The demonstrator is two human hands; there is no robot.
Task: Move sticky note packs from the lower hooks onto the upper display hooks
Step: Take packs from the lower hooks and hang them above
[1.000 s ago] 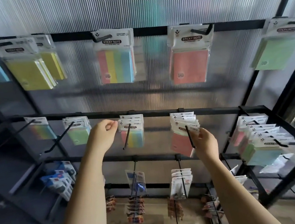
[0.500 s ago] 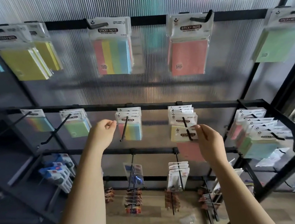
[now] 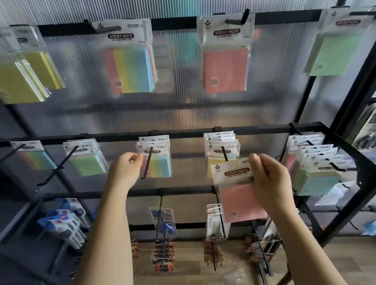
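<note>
Right hand (image 3: 269,182) pinches a pink sticky note pack (image 3: 238,192) by the right edge of its white header card, thumb on the front, fingers curled behind; the pack hangs free from the grip, tilted a little, pink pad below and left of the hand. The pack is off its hook: the lower hook (image 3: 225,156) it sits in front of is just above and left of the thumb, tip near the header's top edge, cannot tell if touching. More packs (image 3: 221,145) hang stacked on that hook, above the grip, with a yellow one showing behind the held header. Left hand (image 3: 125,168) is well to the left of the grip, fingers curled, fingertips pinched at the left edge of the striped pack stack (image 3: 156,158) on the next lower hook (image 3: 147,163); cannot tell how firmly it has the card. High above the right hand, an upper hook (image 3: 236,20) carries one pink pack (image 3: 226,67). Up and left of that, another upper hook (image 3: 107,29) carries a striped pack (image 3: 129,65). Right of the grip, a crowded hook of pastel packs (image 3: 316,167) on the side rack, near the hand but apart. Ribbed translucent panel (image 3: 186,110) behind everything.
</note>
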